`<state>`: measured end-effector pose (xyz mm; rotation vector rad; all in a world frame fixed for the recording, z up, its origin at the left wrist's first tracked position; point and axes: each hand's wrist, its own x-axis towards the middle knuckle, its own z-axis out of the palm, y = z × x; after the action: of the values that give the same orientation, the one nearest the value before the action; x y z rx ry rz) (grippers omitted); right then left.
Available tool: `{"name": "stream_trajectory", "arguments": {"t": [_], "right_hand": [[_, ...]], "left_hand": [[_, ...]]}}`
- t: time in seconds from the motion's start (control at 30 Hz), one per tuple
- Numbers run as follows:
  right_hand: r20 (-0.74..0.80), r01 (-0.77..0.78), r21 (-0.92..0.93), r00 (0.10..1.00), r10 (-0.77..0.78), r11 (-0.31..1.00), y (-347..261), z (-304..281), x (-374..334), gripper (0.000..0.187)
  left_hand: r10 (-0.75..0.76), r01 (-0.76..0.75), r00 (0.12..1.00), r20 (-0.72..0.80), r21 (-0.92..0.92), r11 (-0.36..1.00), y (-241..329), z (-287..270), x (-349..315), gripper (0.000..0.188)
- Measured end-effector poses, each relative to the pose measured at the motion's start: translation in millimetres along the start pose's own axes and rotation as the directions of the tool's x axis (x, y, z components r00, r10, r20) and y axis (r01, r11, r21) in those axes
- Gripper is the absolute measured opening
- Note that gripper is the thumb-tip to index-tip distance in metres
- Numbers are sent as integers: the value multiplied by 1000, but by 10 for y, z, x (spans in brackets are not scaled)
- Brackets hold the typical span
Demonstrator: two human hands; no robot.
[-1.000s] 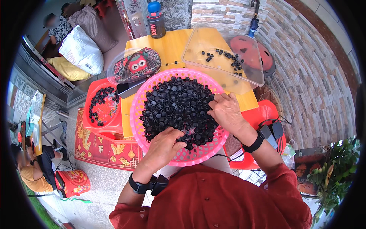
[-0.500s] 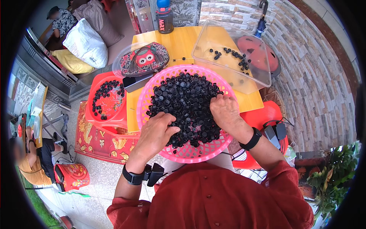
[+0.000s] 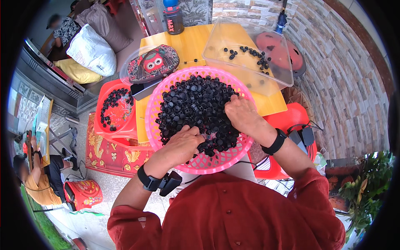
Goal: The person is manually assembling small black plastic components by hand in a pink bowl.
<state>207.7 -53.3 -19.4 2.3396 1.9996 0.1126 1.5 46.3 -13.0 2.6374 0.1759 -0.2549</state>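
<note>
A pink lattice basket (image 3: 246, 83) holds a large heap of small black plastic caps (image 3: 193, 100). Low on the heap's left side, my left hand (image 3: 183, 146) lies with its fingers bent down among the caps. At the right edge of the heap is my right hand (image 3: 243, 114), its fingers curled in and pressed against the caps. Both sets of fingertips are partly hidden, so whatever they hold does not show. Beneath the hands, a patch of pink basket bottom shows through the caps.
A yellow table (image 3: 191, 41) carries a clear plastic bin (image 3: 287, 79) with a few caps, an owl-patterned case (image 3: 154, 62) and a dark bottle (image 3: 173, 21). To the left, a red stool (image 3: 100, 121) holds more caps. Another person (image 3: 37, 179) sits at far left.
My left hand has moved right, deeper among the caps, and its fingers have bent in. My right hand stays at the heap's right edge. The whole view has shifted slightly.
</note>
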Motion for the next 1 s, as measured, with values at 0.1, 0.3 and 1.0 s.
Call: {"name": "stream_trajectory", "arguments": {"t": [0.1, 0.3, 1.0], "right_hand": [[55, 6, 25, 998, -7, 1000, 24, -69, -3, 14], [187, -46, 616, 978, -90, 786, 169, -223, 7, 7], [168, -157, 952, 986, 18, -264, -97, -502, -423, 8]], "left_hand": [[16, -15, 999, -34, 56, 998, -37, 41, 1, 20], [-56, 55, 998, -31, -50, 997, 61, -101, -139, 15], [-326, -185, 937, -130, -972, -145, 135, -63, -272, 21]]}}
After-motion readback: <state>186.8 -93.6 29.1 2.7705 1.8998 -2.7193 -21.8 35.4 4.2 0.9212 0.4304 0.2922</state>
